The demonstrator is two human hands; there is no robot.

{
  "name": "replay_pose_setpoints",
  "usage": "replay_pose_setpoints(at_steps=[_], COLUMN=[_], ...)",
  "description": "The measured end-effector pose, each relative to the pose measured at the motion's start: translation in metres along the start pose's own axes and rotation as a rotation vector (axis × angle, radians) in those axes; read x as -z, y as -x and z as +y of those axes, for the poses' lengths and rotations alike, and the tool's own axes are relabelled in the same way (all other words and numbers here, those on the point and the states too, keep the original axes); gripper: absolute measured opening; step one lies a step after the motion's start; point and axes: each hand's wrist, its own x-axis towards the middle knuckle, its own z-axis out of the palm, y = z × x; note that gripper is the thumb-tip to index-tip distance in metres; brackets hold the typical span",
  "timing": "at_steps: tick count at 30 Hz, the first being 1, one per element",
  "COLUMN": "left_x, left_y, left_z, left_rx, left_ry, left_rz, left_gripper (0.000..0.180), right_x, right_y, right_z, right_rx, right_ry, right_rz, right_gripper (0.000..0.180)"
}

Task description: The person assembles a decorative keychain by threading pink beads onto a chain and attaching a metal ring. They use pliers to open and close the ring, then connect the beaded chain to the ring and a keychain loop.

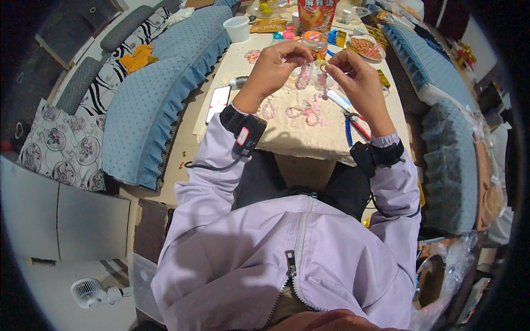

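Both hands are raised over the cloth-covered table [226, 118]. In a pinch, my left hand [274, 70] holds a pink beaded charm [303, 79] that hangs below its fingertips. Opposite it, my right hand [358, 79] is closed at the fingertips on a small ring with a pink strand [323, 83] dangling from it. Whether the two pieces are joined, I cannot tell. Under them lie a bunch of pink beaded strands [310, 114] and a smaller pink bead loop [269, 111]. Pliers with blue and red handles [359, 130] rest below my right hand.
A phone [219, 103] and a grey spool [238, 83] lie left of my left hand. Farther back stand a white tub [237, 30], a lidded jar [315, 41], a red package [317, 15] and a plate of beads [365, 47]. Blue-covered sofas [160, 99] flank the table.
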Motion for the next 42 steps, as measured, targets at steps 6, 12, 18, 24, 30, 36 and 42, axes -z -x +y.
replay_pose_setpoints(at_steps=[6, 12, 18, 24, 30, 36, 42], left_x=[-0.005, -0.011, -0.010, -0.011, 0.001, 0.008, 0.014], left_y=[0.003, 0.005, 0.007, 0.005, 0.003, 0.002, 0.001], left_z=[0.007, 0.007, 0.015, 0.017, 0.014, 0.017, 0.021], left_rx=[0.045, 0.020, 0.057, 0.023, -0.011, -0.031, -0.013], left_ry=[0.172, 0.279, 0.223, 0.233, 0.181, 0.060, -0.021], left_rz=[-0.023, -0.049, -0.052, -0.030, -0.037, -0.009, 0.000], left_gripper=[0.020, 0.025, 0.029, 0.027, 0.020, 0.015, 0.019], right_x=[-0.003, -0.008, -0.008, -0.001, 0.010, 0.011, 0.013], right_y=[0.002, 0.003, 0.005, 0.009, 0.005, 0.007, 0.008], right_z=[-0.007, -0.007, -0.008, -0.013, -0.015, -0.015, -0.013], right_rx=[0.049, 0.104, 0.080, 0.151, 0.229, 0.185, 0.140], right_ry=[-0.030, -0.076, -0.084, 0.064, 0.115, 0.105, 0.015], right_rz=[-0.038, -0.075, -0.068, -0.066, 0.005, 0.026, 0.056], right_gripper=[0.019, 0.017, 0.021, 0.024, 0.018, 0.013, 0.013])
